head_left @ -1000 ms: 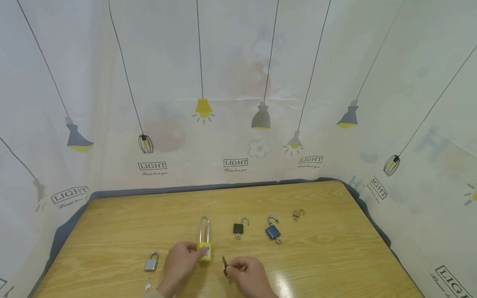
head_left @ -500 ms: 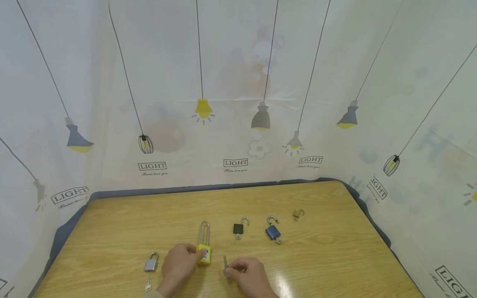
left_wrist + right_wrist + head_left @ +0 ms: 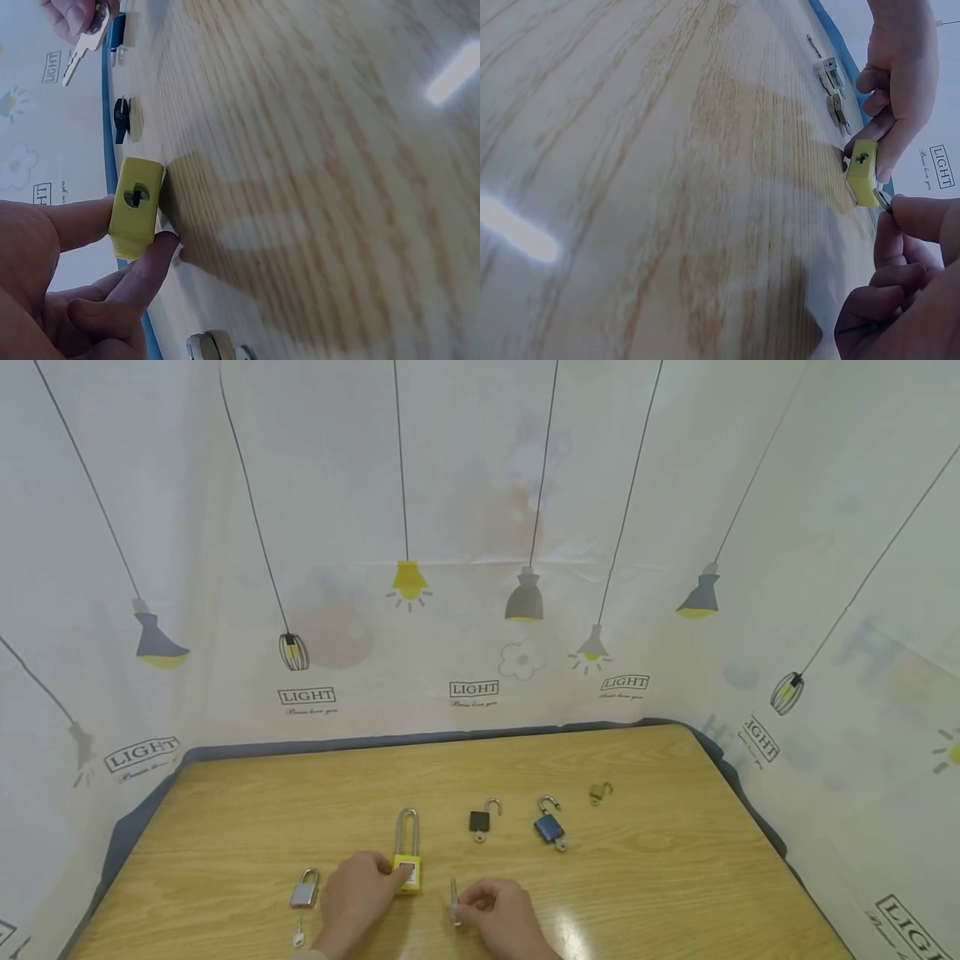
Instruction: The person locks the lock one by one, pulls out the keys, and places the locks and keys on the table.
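My left hand [image 3: 358,893] pinches a yellow padlock [image 3: 133,217] between thumb and fingers. Its long shackle [image 3: 407,833] is closed and points away from me. The left wrist view shows the keyhole [image 3: 137,196] in the padlock's bottom face, with no key in it. To the right, my right hand [image 3: 504,917] holds a silver key [image 3: 79,56] by its head between thumb and finger. That key points forward, apart from the padlock.
Left of my hands lie a silver padlock [image 3: 303,888] and a small key [image 3: 298,935]. Farther back on the wooden table [image 3: 660,877] are a black padlock [image 3: 479,821], a blue padlock [image 3: 550,829] and a small brass padlock [image 3: 597,792], all with open shackles and keys.
My left hand has drawn the yellow padlock slightly toward me. In my right fingers the key has turned, from looking dark and tilted to light and nearly straight ahead.
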Demonstrator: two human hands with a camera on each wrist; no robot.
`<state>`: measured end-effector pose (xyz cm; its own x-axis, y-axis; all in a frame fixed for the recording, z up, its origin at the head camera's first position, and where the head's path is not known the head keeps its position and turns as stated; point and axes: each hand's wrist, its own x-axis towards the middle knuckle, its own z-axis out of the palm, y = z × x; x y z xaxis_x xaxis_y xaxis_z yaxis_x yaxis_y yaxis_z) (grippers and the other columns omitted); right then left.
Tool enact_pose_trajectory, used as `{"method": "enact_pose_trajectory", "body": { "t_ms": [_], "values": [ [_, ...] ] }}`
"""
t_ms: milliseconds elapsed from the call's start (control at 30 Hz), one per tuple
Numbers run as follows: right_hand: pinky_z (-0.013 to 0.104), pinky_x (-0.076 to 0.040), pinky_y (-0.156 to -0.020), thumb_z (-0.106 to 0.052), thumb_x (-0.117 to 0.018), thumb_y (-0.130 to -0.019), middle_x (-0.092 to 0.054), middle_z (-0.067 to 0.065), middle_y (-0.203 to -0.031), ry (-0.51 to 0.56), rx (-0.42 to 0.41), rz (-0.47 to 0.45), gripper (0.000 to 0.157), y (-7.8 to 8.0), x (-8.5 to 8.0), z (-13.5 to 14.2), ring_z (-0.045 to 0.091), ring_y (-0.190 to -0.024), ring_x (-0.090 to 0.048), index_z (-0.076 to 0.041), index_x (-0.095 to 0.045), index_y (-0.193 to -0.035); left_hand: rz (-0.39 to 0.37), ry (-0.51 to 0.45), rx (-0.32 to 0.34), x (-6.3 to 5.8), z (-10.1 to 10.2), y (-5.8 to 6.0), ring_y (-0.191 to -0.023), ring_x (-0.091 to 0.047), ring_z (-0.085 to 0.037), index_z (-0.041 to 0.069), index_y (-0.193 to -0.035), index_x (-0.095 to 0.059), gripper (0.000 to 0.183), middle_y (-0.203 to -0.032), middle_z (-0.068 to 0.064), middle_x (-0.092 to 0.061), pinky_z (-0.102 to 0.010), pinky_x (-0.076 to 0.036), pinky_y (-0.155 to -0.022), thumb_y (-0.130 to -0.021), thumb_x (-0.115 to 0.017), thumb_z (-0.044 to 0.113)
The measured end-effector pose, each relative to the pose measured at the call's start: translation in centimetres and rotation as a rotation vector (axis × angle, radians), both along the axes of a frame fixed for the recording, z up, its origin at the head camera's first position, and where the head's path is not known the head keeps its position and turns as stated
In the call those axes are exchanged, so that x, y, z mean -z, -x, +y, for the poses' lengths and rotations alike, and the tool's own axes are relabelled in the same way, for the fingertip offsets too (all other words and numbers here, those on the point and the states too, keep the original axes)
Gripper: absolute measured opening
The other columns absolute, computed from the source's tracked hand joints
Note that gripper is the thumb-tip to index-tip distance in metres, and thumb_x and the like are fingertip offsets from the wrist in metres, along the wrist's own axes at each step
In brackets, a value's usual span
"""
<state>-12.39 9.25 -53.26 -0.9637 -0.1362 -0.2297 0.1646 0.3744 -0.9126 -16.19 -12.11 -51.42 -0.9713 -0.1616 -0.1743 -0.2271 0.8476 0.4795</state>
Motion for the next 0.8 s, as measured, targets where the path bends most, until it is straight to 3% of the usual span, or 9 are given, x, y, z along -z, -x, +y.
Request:
{"method": "enact_pose_trajectory", "body": {
  "t_ms": [367, 800],
  "values": [
    [0.027, -0.042, -0.060, -0.026, -0.077, -0.082, -0.061, -0.001, -0.080, 0.031, -0.024, -0.086, 0.017, -0.08, -0.32, -0.19, 0.016, -0.074, -0.053, -0.012, -0.069, -0.084, -0.020, 0.040, 0.005, -0.09, -0.23, 0.06, -0.072, -0.063, -0.018, 0.015, -0.090, -0.075, 0.041, -0.090, -0.005, -0.074, -0.034, -0.042, -0.056, -0.081, -0.070, 0.055],
    [0.026, -0.042, -0.059, -0.022, -0.076, -0.081, -0.064, -0.001, -0.077, 0.016, -0.029, -0.079, 0.011, -0.12, -0.07, -0.91, 0.015, -0.071, -0.054, -0.013, -0.069, -0.084, 0.022, 0.022, 0.019, -0.03, -0.66, 0.09, -0.072, -0.061, -0.016, 0.019, -0.086, -0.074, 0.035, -0.086, -0.001, -0.073, -0.031, -0.039, -0.055, -0.081, -0.071, 0.053]
  ]
}}
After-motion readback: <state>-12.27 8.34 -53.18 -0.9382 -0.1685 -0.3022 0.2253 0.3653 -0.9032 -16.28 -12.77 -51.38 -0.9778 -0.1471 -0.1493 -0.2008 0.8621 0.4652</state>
